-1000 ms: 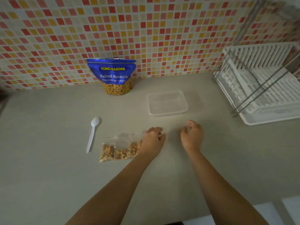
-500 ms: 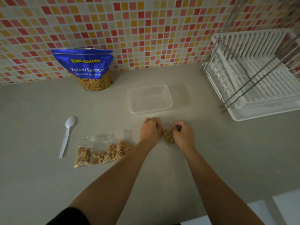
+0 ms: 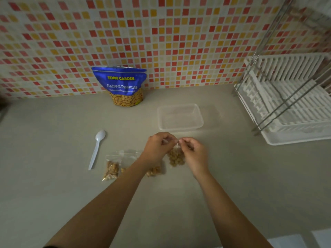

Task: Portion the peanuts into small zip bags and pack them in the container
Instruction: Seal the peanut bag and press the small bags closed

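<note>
— What lay nearest the camera?

— Two bare forearms reached over the grey countertop (image 3: 53,194). The left hand (image 3: 157,149) and the right hand (image 3: 194,154) were both pinched on the top edge of a small clear zip bag of peanuts (image 3: 176,157), which hung between them just above the counter.

— Anything under the left arm?

— Another filled clear zip bag (image 3: 114,165) lay flat on the counter, partly hidden by the left wrist. Just left of it lay a white plastic spoon (image 3: 96,151), bowl pointing away.

— And the container?

— The clear rectangular plastic container (image 3: 180,117) stood empty just beyond the hands, apart from them.

— Farther back?

— The blue stand-up pouch of salted peanuts (image 3: 123,86) stood upright against the red, orange and cream mosaic tile wall (image 3: 161,42). A white dish rack with metal rails (image 3: 290,104) sat at the far right.
</note>
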Demonstrator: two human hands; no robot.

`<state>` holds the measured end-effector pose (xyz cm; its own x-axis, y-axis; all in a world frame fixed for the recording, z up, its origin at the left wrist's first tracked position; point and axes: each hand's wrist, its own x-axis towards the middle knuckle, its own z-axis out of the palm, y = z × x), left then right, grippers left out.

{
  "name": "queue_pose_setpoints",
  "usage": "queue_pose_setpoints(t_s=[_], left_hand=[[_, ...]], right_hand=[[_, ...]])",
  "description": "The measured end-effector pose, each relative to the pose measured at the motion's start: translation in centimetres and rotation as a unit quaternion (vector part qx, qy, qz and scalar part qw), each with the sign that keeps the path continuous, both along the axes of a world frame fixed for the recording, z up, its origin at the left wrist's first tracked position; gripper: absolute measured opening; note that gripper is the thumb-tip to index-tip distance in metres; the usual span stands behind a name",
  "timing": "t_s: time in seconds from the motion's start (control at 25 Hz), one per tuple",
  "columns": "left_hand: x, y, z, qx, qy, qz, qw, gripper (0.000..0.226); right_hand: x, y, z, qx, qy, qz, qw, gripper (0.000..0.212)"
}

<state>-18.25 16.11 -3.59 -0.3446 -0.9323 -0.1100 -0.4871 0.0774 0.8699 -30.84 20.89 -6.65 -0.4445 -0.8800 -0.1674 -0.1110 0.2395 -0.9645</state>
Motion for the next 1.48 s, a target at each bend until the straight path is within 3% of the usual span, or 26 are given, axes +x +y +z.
queue_pose_setpoints(t_s=[0.12,0.28,0.52,0.64,0.76,1.0,1.08,1.16,1.28,1.36,1.48], left_hand=[[0.9,0.1,0.8,-0.021,-0.026,0.023,0.999,0.011],[1.9,0.3,1.1,-0.076,-0.075,0.033,0.994,0.011],[4.0,0.2,0.8,-0.096,-0.107,0.015,0.990,0.007],[4.5,0.2,0.2,-0.087,-0.157,-0.004,0.984,0.016],[4.0,0.8,-0.1,-0.049,-0.144,0.029,0.988,0.028],[2.8,3.0,-2.7,0.134,0.025,0.068,0.988,0.021],[2.5,3.3,-3.5,0.118,0.007,0.090,0.989,0.020],[2.1,3.4,-4.2,0.031,-0.114,0.071,0.990,0.015],[1.4,3.5,-4.6,-0.100,-0.274,0.010,0.956,0.021],[1.6,2.8,-4.2,-0.179,-0.249,0.023,0.952,0.027],[2.2,-0.3,-2.4,-0.158,-0.137,0.110,0.972,0.026]], right_hand=[[1.7,-0.3,0.9,-0.016,0.008,0.005,1.000,0.006],[3.7,-0.1,1.5,-0.019,0.103,-0.018,0.994,0.008],[4.2,0.2,1.9,-0.021,0.130,-0.045,0.990,0.011],[4.1,0.8,1.4,-0.017,0.137,-0.045,0.989,0.009],[3.3,0.6,0.4,0.019,0.089,-0.066,0.994,0.009],[1.9,-0.6,-2.1,0.112,-0.096,-0.081,0.986,0.014],[1.6,-0.6,-2.8,0.126,-0.029,-0.053,0.990,0.009],[1.5,-0.4,-3.6,0.130,0.110,-0.010,0.985,0.014],[1.7,-0.2,-4.6,0.126,0.250,0.017,0.960,0.017],[0.7,-0.8,-4.0,0.092,0.283,-0.005,0.955,0.021],[-2.9,-2.6,-2.1,-0.085,0.327,-0.064,0.939,0.033]])
